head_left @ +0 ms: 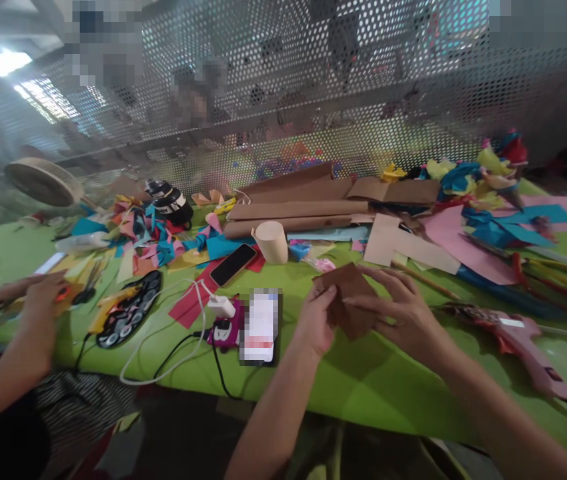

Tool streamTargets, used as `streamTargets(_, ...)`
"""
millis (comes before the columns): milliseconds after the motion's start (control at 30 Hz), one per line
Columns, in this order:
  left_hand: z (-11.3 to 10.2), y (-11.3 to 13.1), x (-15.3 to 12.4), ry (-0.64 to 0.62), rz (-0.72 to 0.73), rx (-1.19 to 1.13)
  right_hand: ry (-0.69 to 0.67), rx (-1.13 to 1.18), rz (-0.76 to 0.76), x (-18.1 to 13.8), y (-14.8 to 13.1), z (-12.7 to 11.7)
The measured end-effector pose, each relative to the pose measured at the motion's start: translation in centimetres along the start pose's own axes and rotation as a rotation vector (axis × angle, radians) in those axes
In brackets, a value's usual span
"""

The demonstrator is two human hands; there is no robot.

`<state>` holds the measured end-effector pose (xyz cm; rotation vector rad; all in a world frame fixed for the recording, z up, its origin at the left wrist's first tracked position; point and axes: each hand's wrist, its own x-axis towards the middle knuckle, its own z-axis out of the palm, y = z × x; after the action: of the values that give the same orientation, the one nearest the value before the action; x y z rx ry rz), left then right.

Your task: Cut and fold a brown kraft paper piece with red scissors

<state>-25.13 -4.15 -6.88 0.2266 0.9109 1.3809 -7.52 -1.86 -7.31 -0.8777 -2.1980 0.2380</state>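
My left hand (319,319) pinches a small brown paper piece (349,283) between thumb and fingers, above the near part of the green worktop (363,393). My right hand (403,313) has its fingers loosely spread, some touching the piece's right side; whether they grip it, I cannot tell.

As I judge it, the work on this piece is at an early stage: it is already small, with straight-looking edges, and I see nothing attached to it. Whether it is folded or just one layer is unclear. Any shaping or joining seems still undone. The pink glue gun (528,347) lies to my right, out of both hands. Larger brown sheets (303,210) lie along the far side, while crumpled coloured paper pieces (463,180) are heaped at the far right, apart from mine.
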Motion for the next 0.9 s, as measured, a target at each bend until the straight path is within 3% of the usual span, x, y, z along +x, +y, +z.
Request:
streamTargets(100, 0.0, 0.0, -0.2, -0.055, -0.007, 0.013, 0.0, 0.062, 0.03, 0.0, 0.0, 0.0)
streamTargets(333, 0.1, 0.3, -0.4, -0.13, 0.034, 0.157, 0.206, 0.391, 0.37, 0.3, 0.2, -0.3)
streamTargets(467, 0.4, 0.3, -0.9, -0.175, 0.053, 0.277, 0.275, 0.419, 0.498, 0.6, -0.2, -0.3)
streamTargets(767, 0.6, 0.5, -1.8, -0.324, 0.14, 0.436, 0.341, 0.416, 0.589, 0.8, -0.8, -0.7)
streamTargets(900, 0.7, 0.3, -1.9, -0.332, 0.183, 0.51, 0.345, 0.424, 0.621, 0.7, -0.8, -0.8)
